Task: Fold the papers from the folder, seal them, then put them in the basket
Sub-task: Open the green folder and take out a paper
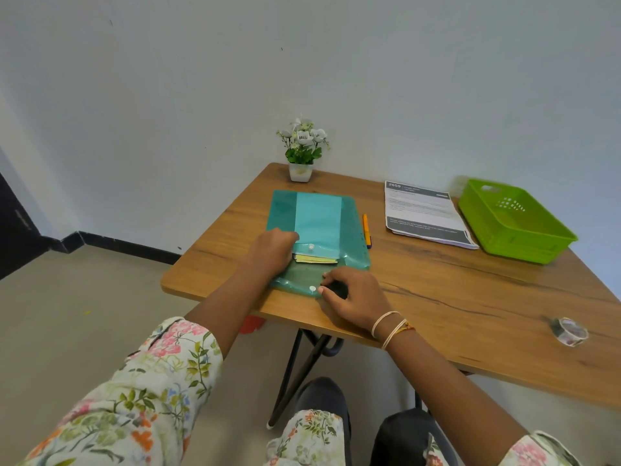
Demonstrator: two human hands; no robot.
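Note:
A teal see-through folder [317,210] lies flat at the table's left side, its snap flap [302,280] opened toward me. Yellow-edged paper [316,259] shows at its mouth. My left hand [274,252] lies on the folder's left part beside the mouth, fingers resting at the opening. My right hand [353,297] pinches the flap's edge next to the white snap button [312,288]. A stack of printed papers [425,213] lies to the right, and the empty green basket [514,220] stands beyond it at the far right.
An orange pen [366,230] lies along the folder's right side. A roll of clear tape [569,331] sits near the front right edge of the wooden table [470,297]. A small potted flower [302,149] stands at the far corner against the wall.

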